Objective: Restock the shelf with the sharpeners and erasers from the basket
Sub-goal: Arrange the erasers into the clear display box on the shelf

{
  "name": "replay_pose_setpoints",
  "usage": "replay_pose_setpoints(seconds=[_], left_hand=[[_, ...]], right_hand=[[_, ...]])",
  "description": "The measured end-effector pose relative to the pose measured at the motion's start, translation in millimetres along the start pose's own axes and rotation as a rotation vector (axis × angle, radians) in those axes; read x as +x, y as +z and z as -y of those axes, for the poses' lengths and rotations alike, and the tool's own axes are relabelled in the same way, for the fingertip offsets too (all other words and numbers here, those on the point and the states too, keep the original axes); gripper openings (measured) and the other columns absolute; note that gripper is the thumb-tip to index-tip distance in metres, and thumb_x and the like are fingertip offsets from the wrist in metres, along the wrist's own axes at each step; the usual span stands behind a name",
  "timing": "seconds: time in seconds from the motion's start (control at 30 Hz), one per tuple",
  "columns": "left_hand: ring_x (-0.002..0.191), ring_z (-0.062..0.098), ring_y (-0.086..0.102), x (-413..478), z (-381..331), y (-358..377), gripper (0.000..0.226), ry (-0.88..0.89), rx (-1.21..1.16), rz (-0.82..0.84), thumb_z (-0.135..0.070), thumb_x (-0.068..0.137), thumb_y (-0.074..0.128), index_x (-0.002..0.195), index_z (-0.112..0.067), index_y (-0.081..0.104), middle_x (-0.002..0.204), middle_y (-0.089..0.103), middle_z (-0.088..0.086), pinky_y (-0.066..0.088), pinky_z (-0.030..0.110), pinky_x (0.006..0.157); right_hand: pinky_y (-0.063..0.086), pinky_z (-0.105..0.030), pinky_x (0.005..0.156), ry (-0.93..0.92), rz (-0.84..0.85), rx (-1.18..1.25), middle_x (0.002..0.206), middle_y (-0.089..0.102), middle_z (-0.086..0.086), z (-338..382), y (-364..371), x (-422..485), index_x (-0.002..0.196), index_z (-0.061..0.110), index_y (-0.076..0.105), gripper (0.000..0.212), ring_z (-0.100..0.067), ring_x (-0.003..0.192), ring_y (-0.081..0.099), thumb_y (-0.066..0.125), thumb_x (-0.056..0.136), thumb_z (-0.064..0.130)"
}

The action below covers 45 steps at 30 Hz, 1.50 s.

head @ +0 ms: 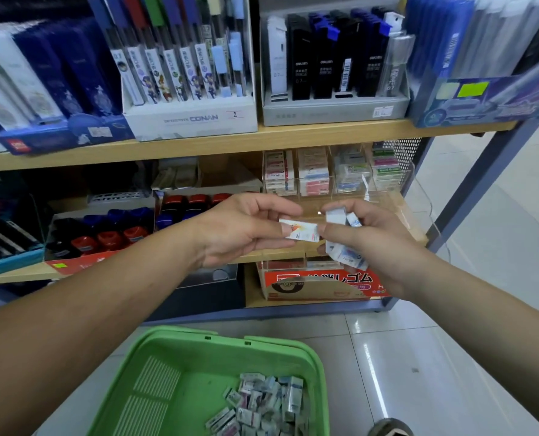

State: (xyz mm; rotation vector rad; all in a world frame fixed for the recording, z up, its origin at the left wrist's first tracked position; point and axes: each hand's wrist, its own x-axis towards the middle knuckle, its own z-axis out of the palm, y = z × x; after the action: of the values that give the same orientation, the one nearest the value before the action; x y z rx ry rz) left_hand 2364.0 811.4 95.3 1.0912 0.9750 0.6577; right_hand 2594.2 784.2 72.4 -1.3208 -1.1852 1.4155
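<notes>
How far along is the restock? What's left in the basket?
Done: the clear organizer on the shelf holds stacked erasers. In hand: left hand pinches an orange-marked eraser, right hand grips several white-blue erasers. Left: a pile of small packets lies in the green basket.

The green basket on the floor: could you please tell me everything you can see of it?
The green basket looks like plastic, with rounded corners, a thick rim and slotted vents in its wall. It sits upright on the tiled floor, cut off by the picture's bottom edge. A pile of small packets lies in its right part. Nothing else touches it.
</notes>
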Motion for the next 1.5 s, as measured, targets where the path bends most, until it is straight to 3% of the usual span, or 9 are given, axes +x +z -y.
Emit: replay_pose_setpoints(seconds=[0.13, 0.27, 0.47, 0.67, 0.9, 1.1, 1.23, 1.33, 1.5], left_hand=[[0.092, 0.009, 0.073, 1.4, 6.6, -3.3, 0.03, 0.073, 0.598, -0.158, 0.002, 0.085, 0.079, 0.107, -0.017, 0.078, 0.102, 0.075, 0.003, 0.06, 0.021, 0.079], [0.075, -0.009, 0.065, 5.2, 24.8, 0.1, 0.018, 0.093, 0.944, -0.252, -0.009, 0.084, 0.083, 0.093, -0.024, 0.079, 0.089, 0.072, -0.011, 0.053, 0.011, 0.063], [0.08, 0.001, 0.07, 12.9, 35.9, 8.4, 0.015, 0.101, 0.895, -0.343, -0.015, 0.081, 0.087, 0.076, -0.026, 0.078, 0.082, 0.074, -0.011, 0.063, 0.029, 0.078], [0.093, 0.007, 0.066, 19.9, 22.8, 14.9, 0.01, -0.058, 1.388, -0.233, -0.031, 0.095, 0.069, 0.086, -0.032, 0.075, 0.096, 0.07, -0.014, 0.061, 0.035, 0.08], [0.074, 0.011, 0.073, -0.1, 9.5, 36.5, 0.024, 0.161, 0.569, -0.163, -0.032, 0.085, 0.083, 0.103, -0.021, 0.073, 0.093, 0.075, 0.0, 0.059, 0.026, 0.067], [0.077, 0.018, 0.072, 3.9, 11.2, 46.8, 0.031, 0.183, 0.412, -0.163, -0.008, 0.08, 0.087, 0.106, -0.009, 0.07, 0.096, 0.076, 0.015, 0.061, 0.033, 0.068], [0.091, 0.013, 0.07, 7.7, 0.3, 39.8, 0.018, 0.176, 0.34, -0.135, -0.014, 0.099, 0.067, 0.115, -0.02, 0.075, 0.109, 0.075, 0.006, 0.06, 0.028, 0.076], [0.104, 0.025, 0.074, 15.4, -4.8, 39.6, 0.03, 0.113, 0.198, -0.071, -0.016, 0.106, 0.056, 0.132, -0.024, 0.067, 0.127, 0.065, -0.004, 0.063, 0.04, 0.086], [0.096, 0.02, 0.076, 39.0, -9.0, 54.8, 0.046, 0.09, 0.42, -0.057, -0.001, 0.095, 0.07, 0.135, -0.02, 0.059, 0.118, 0.066, 0.004, 0.064, 0.035, 0.085]], right_hand=[[0.059, -0.062, 0.084, 0.001, -0.046, -0.053, 0.091, 0.078, -0.006, -1.8, 2.2, -0.1, 0.105, 0.025, 0.076, 0.029, -0.033, 0.084, 0.075, 0.087, 0.081, 0.012], [0.056, -0.047, 0.072, 0.075, -0.015, -0.023, 0.099, 0.079, -0.01, 0.5, -0.6, -3.2, 0.11, 0.025, 0.074, 0.026, -0.025, 0.082, 0.073, 0.083, 0.087, 0.017], [0.046, -0.032, 0.06, 0.197, 0.033, 0.074, 0.11, 0.078, -0.016, 4.4, -4.2, -5.2, 0.116, 0.023, 0.071, 0.022, -0.026, 0.085, 0.07, 0.074, 0.095, 0.031], [0.051, -0.034, 0.061, 0.299, -0.016, 0.169, 0.117, 0.075, -0.018, 8.0, -0.1, -4.7, 0.127, 0.016, 0.067, 0.029, -0.024, 0.085, 0.069, 0.064, 0.101, 0.03], [0.053, -0.033, 0.055, 0.3, 0.014, 0.174, 0.101, 0.068, -0.01, 6.0, 6.2, -1.5, 0.128, 0.011, 0.062, 0.031, -0.018, 0.072, 0.066, 0.062, 0.104, 0.031], [0.055, -0.033, 0.062, 0.207, 0.054, 0.248, 0.095, 0.073, -0.008, 8.0, 13.1, -3.3, 0.125, 0.011, 0.06, 0.033, -0.017, 0.076, 0.069, 0.066, 0.101, 0.032], [0.06, -0.038, 0.067, 0.138, -0.082, 0.146, 0.102, 0.075, -0.011, 7.4, -1.1, -3.5, 0.125, 0.012, 0.062, 0.032, -0.024, 0.085, 0.071, 0.071, 0.099, 0.029], [0.055, -0.032, 0.056, 0.104, -0.202, 0.107, 0.092, 0.076, -0.004, 8.3, -16.9, -7.7, 0.12, 0.018, 0.065, 0.03, -0.018, 0.067, 0.071, 0.074, 0.097, 0.034], [0.055, -0.029, 0.052, 0.112, -0.177, 0.14, 0.097, 0.079, -0.003, 9.7, -38.3, -22.3, 0.121, 0.019, 0.068, 0.035, -0.017, 0.069, 0.075, 0.08, 0.09, 0.032]])
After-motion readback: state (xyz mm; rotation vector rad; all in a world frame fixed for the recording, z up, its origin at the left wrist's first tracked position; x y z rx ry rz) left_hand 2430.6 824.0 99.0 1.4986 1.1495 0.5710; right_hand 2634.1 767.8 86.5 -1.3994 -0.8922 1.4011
